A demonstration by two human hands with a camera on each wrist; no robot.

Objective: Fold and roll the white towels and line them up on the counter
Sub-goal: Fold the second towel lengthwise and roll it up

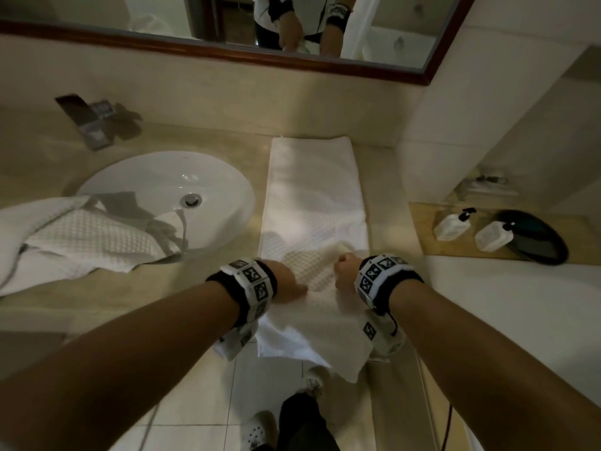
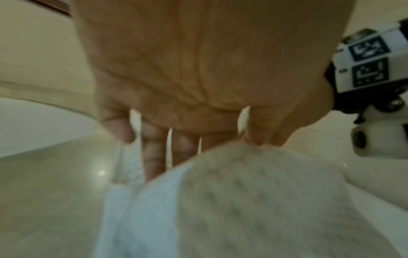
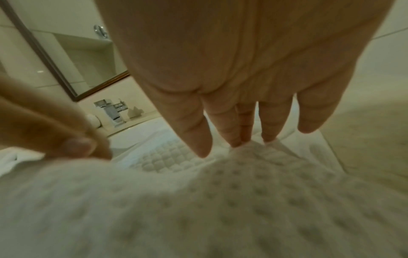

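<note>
Folded white towel (image 1: pixel 313 203) laid lengthwise on bench (image 1: pixel 208 288) right of sink (image 1: pixel 136 177), near end overhanging the edge. Left hand (image 1: pixel 286 279) and right hand (image 1: pixel 346 271) both pinching the raised near fold. Second towel (image 1: pixel 81 239) crumpled across sink rim

White waffle-weave towel (image 1: pixel 313 203) is laid flat on the counter (image 1: pixel 201 288), folded into a long strip, far end near the back wall, near end draped over the front edge. Its near part is bunched up. Second towel (image 1: pixel 81 239) is left crumpled, partly hung over the sink's left rim.
</note>
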